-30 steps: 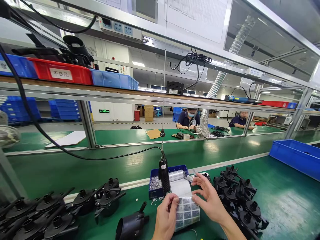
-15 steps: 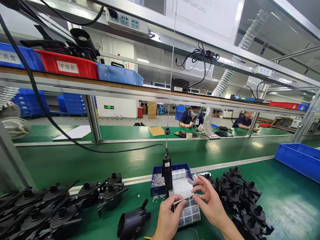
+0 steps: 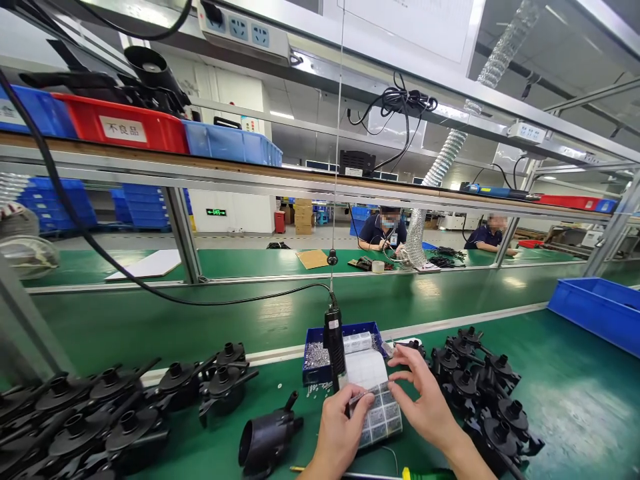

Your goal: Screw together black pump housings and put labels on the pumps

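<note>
1 label sheet (image 3: 383,420) | left hand (image 3: 341,428) covers part | print (image 3: 393,412) illegible

Chars. 不良品 stood on the white label (image 3: 124,129) of a red bin (image 3: 167,137), upper L; a green sign (image 3: 216,212) w/ arrow pictogram glowed in the bkgd. Print on the sticker sheet (image 3: 385,410) was too sm. to read.

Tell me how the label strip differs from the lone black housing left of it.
The label strip is silver and white; the housing is black. The label strip is a curving sheet gridded with labels; the housing is a hollow cylinder on its side. The left hand pinches the label strip; no hand touches the housing.
</note>
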A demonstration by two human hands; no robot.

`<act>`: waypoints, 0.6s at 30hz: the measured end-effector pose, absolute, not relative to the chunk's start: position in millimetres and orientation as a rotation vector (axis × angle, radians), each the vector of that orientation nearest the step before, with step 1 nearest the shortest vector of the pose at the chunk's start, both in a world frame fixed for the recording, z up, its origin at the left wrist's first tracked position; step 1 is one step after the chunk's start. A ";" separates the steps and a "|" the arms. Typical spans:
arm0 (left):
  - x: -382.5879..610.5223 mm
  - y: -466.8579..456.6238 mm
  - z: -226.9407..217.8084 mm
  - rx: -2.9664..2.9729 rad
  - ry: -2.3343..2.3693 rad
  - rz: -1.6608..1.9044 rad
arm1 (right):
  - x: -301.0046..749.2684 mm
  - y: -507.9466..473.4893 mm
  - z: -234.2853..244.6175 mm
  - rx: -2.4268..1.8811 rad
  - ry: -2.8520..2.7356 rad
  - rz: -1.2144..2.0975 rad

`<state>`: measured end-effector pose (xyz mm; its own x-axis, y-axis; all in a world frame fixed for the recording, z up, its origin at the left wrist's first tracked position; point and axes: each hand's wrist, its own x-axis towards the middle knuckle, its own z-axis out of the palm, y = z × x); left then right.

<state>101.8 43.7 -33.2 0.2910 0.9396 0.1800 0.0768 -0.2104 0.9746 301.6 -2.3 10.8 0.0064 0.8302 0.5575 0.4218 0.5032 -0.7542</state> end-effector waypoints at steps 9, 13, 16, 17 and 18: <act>103.1 45.0 -35.4 1.567 1.012 1.025 | 303.5 -8.7 20.4 -1.092 -1.958 0.023; 103.7 46.0 -38.7 1.599 1.022 1.007 | 303.8 -7.9 19.8 -1.111 -2.050 -0.197; 103.6 47.4 -41.0 1.610 1.043 0.994 | 301.4 -7.7 19.7 -1.042 -1.939 -0.141; 103.6 47.6 -41.2 1.607 1.041 0.989 | 300.3 -7.8 19.7 -1.018 -1.860 -0.083; 103.6 47.6 -40.9 1.604 1.031 0.987 | 299.4 -7.9 19.4 -1.008 -1.780 -0.018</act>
<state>103.6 47.6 -40.9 0.3173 0.9397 0.1278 0.1693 -0.1888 0.9673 299.4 -7.9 19.4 -0.1038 0.6167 0.7803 0.6326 0.6464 -0.4267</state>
